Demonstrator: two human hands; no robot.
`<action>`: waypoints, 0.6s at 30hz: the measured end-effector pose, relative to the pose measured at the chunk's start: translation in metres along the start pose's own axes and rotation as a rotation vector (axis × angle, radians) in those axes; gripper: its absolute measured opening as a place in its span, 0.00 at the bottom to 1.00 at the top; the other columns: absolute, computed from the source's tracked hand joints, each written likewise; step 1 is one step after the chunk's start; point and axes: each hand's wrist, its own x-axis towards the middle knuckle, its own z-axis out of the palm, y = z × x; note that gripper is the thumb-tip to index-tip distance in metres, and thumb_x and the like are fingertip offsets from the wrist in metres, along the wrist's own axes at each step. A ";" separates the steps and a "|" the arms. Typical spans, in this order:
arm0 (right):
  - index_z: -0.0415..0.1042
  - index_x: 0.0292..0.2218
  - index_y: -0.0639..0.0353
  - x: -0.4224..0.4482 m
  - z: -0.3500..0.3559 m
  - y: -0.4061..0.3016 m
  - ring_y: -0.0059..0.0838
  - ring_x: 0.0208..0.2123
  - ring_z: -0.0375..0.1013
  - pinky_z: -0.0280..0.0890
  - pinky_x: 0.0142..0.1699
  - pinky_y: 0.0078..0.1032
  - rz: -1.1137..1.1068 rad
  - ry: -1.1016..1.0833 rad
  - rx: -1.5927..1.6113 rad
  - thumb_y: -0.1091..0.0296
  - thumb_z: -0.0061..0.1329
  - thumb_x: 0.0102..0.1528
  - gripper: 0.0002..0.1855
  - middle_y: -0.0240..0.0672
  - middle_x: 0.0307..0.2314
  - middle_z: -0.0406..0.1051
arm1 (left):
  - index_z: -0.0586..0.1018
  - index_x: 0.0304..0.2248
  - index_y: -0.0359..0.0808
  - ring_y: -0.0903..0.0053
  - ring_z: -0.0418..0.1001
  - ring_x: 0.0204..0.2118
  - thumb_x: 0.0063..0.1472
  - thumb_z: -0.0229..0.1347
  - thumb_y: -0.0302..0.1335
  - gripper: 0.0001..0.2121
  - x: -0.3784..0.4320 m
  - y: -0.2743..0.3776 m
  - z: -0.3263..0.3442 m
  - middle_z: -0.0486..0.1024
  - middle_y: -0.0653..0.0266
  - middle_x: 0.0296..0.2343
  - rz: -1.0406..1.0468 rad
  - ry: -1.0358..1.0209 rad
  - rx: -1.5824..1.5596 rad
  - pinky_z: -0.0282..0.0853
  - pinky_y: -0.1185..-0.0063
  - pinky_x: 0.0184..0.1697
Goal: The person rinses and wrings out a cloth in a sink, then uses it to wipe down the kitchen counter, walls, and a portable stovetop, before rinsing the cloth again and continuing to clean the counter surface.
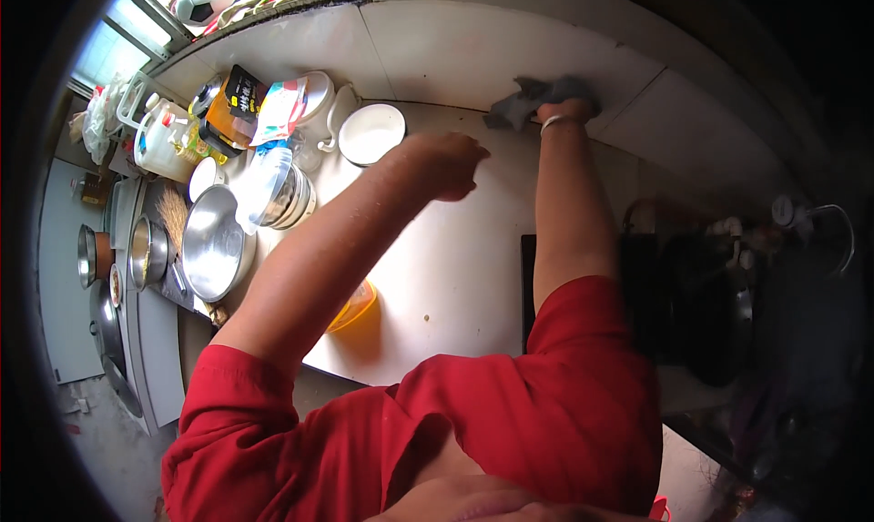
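My right hand [568, 110], with a pale bangle at its wrist, grips a dark grey cloth [515, 107]. It presses the cloth to the white tiled wall [457, 51], just above the back of the counter. Over the white countertop [444, 269], my left hand [456, 167] is curled closed; nothing shows in it, though its palm side is hidden. A round white container [372, 134] stands left of that hand. Below my left forearm, an orange-yellow plastic container [356, 307] is partly covered by the arm.
At left stand a large metal basin [213, 242], stacked bowls [290, 198], a white lidded tub [317, 95] and a plastic jug [164, 143]. A straw brush [171, 211] lies beyond the basin. The dark stove area [676, 303] at right is shadowed, with a pressure gauge [783, 210].
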 end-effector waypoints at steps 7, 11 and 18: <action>0.68 0.48 0.60 -0.071 0.010 0.049 0.28 0.44 0.69 0.64 0.48 0.24 -0.056 0.239 -0.365 0.58 0.34 0.61 0.21 0.31 0.42 0.71 | 0.71 0.52 0.44 0.61 0.69 0.50 0.56 0.53 0.33 0.23 -0.070 -0.055 -0.020 0.73 0.56 0.46 -0.290 -0.044 -0.117 0.64 0.69 0.53; 0.67 0.48 0.62 0.008 -0.054 0.008 0.29 0.40 0.71 0.66 0.44 0.23 -0.670 0.265 -1.667 0.58 0.38 0.59 0.21 0.36 0.41 0.71 | 0.72 0.51 0.44 0.59 0.70 0.48 0.58 0.53 0.33 0.20 -0.061 -0.050 -0.059 0.74 0.53 0.43 -0.273 0.005 -0.064 0.65 0.68 0.51; 0.67 0.49 0.59 -0.169 0.031 0.120 0.41 0.49 0.66 0.63 0.49 0.38 -0.180 0.376 -2.210 0.51 0.44 0.54 0.27 0.37 0.47 0.68 | 0.72 0.51 0.42 0.58 0.71 0.46 0.58 0.54 0.33 0.20 -0.120 -0.108 0.007 0.75 0.52 0.41 -0.380 0.005 -0.106 0.65 0.67 0.51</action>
